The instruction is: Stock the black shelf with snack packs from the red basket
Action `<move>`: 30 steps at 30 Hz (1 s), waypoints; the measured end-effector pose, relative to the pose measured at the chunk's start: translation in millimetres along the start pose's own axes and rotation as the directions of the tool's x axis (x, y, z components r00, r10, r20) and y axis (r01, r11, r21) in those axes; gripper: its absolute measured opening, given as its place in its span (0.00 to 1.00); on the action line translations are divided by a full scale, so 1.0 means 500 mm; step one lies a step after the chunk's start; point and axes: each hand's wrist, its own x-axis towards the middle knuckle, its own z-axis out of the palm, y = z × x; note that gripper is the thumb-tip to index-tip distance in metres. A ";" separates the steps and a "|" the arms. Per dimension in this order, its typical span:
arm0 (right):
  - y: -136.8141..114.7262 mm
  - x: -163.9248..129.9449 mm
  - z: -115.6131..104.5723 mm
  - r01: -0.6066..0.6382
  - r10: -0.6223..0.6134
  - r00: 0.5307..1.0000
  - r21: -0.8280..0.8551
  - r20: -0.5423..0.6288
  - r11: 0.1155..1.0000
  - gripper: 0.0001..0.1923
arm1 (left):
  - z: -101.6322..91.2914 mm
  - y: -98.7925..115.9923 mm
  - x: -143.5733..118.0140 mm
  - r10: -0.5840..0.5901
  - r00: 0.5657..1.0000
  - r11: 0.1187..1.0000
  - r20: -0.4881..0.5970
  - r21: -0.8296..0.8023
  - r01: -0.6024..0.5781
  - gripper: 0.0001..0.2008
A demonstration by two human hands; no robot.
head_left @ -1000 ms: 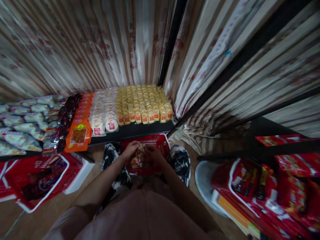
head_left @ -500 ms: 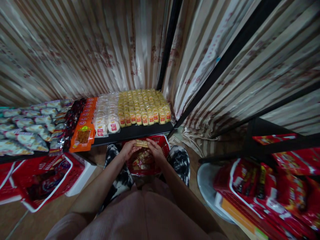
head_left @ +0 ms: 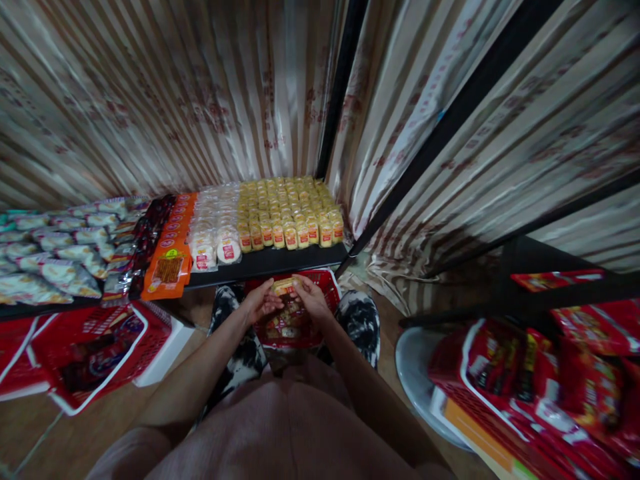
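Between my two hands is a small wrapped yellow snack (head_left: 284,287), held above a red basket (head_left: 327,281). My left hand (head_left: 261,301) pinches its left end, and my right hand (head_left: 311,298) has the right end. Inside the basket, beneath the hands, lie several more wrapped snacks (head_left: 286,329), too dim to read. Just past the basket, rows of yellow wrapped snacks (head_left: 289,212) stand packed together on a black shelf (head_left: 265,262). White round packaged snacks (head_left: 215,227) sit left of them.
Orange packets (head_left: 167,257), dark packets and pale bags (head_left: 65,267) line the shelf's left part. Red baskets (head_left: 90,353) stand below it. On the right, a basket of red packets (head_left: 540,380) is beside a grey stool (head_left: 415,373). A striped curtain (head_left: 225,87) and black poles rise behind.
The yellow snack has tilted in my hands, so its broader labelled face now shows. My left fingers have spread a little. The view has shifted slightly.
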 end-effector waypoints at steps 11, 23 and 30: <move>-0.015 0.031 -0.022 0.059 -0.068 0.996 -0.127 -0.066 0.990 0.24 | 0.022 -0.033 0.007 0.436 0.899 0.845 0.045 0.324 -0.426 0.09; -0.016 0.031 -0.001 -0.099 0.097 0.995 -0.138 -0.025 0.985 0.22 | 0.026 -0.004 0.030 0.508 0.859 0.855 -0.062 0.158 -0.494 0.13; -0.028 0.044 0.045 -0.066 0.072 0.997 -0.530 -0.011 0.845 0.20 | -0.018 0.070 0.026 0.726 0.683 0.619 -0.088 0.518 -0.591 0.12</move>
